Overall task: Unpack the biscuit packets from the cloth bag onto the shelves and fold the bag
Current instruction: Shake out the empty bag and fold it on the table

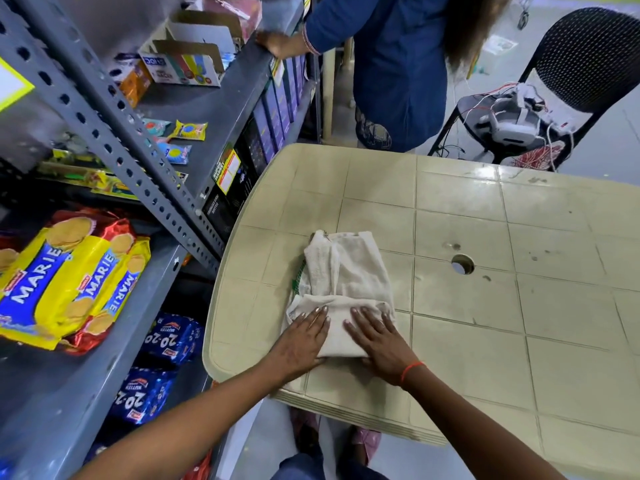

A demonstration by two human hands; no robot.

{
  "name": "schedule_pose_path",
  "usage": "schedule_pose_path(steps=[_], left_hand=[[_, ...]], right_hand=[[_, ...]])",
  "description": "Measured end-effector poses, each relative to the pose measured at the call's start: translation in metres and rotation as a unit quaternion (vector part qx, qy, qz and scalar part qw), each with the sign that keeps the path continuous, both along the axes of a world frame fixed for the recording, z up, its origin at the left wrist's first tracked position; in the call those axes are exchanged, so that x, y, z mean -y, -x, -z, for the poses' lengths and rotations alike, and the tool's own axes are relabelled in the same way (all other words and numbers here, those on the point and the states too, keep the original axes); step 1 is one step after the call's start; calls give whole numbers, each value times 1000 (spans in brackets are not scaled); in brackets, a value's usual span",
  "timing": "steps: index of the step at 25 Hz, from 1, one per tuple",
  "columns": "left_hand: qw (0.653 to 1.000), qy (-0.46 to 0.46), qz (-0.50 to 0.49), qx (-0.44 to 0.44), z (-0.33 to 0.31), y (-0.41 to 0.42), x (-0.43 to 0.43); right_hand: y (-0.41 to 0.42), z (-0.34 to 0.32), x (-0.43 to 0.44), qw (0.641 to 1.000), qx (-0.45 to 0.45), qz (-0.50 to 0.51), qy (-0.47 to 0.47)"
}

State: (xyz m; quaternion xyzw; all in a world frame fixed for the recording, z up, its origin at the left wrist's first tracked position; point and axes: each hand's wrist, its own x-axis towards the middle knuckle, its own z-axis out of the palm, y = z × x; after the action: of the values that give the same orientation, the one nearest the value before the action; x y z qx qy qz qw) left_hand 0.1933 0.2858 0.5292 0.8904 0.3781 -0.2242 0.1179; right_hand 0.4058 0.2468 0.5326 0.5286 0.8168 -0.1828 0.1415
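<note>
At the near edge of the beige surface [485, 237], both hands lie flat on the cloth bag [346, 282]. The left hand [301, 341] and the right hand [377, 344] press side by side on the lowest fold, fingers stretched and palms down; no grip is closed on the cloth, they only push it flat.

The risk, as I judge it, is that the bag sits near the rim of the surface, so a strong push toward the body could drag it over the edge. The fold may also spring open when the hands lift, because the cloth looks thick and soft.

The bag is cream-white, coarse in weave, folded into a narrow packet with one flap turned up under the hands. A little green print shows at its left side. It looks flat and empty.

Further left, on the grey metal shelves [114, 109], yellow Marie packets [69, 278] lie on one level, and blue packets [166, 337] lie below them. Beyond the surface stands another person in a blue garment [391, 64], beside a black chair [571, 81].
</note>
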Motion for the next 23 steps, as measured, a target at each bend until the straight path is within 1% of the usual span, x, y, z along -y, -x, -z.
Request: schedule_pose_path(steps=[2,3,4,5,7,8,9,10,11,12,13,14,15,16,17,18,19,20,21,23], left_hand=[[996,56,-47,59,-15,-2,-8],[987,96,-86,95,-25,-3,-14],[971,153,-135,127,-36,-3,-22],[944,229,-186,150,-46,-2,-32],[877,375,-258,154,-66,0,-54],[848,424,-281,147,-74,2,-65],[829,451,-299,139,-81,5,-74],[821,457,-316,131,-85,8,-83],[823,443,-332,130,-86,11,-91],[835,409,-345,127,-83,13,-99],[859,352,-353,117,-79,13,-103],[886,271,-361,104,-75,11,-102],[908,171,-371,97,-70,10,-98],[917,63,-378,109,-61,9,-89],[923,-45,-355,140,-53,6,-74],[929,-125,-302,171,-46,3,-53],[939,-156,-239,191,-38,0,-32],[952,-162,-175,191,-27,-1,-12],[965,-155,-127,168,-16,0,4],[983,-99,-102,120,2,8,13]], right_hand=[[-1,-13,-8,995,-74,33,55],[1,-24,-15,986,-113,74,100],[0,-32,-25,969,-139,130,157],[-6,-36,-36,948,-148,177,222],[-14,-47,-59,915,-91,215,329],[-18,-53,-69,909,-51,214,354],[-19,-61,-80,908,-35,207,363],[-18,-70,-89,907,-54,208,362],[-14,-79,-98,908,-86,216,350],[-9,-87,-106,912,-101,226,328],[-2,-92,-112,922,-99,238,288],[2,-87,-118,940,-84,252,216],[5,-78,-120,954,-63,268,118],[10,-65,-117,961,-53,271,5],[16,-51,-106,960,-61,256,-96],[23,-39,-90,959,-79,221,-162],[33,-28,-71,959,-105,182,-191],[41,-15,-53,962,-122,142,-197],[45,-2,-35,969,-118,116,-185],[43,22,-20,979,-80,125,-138]])
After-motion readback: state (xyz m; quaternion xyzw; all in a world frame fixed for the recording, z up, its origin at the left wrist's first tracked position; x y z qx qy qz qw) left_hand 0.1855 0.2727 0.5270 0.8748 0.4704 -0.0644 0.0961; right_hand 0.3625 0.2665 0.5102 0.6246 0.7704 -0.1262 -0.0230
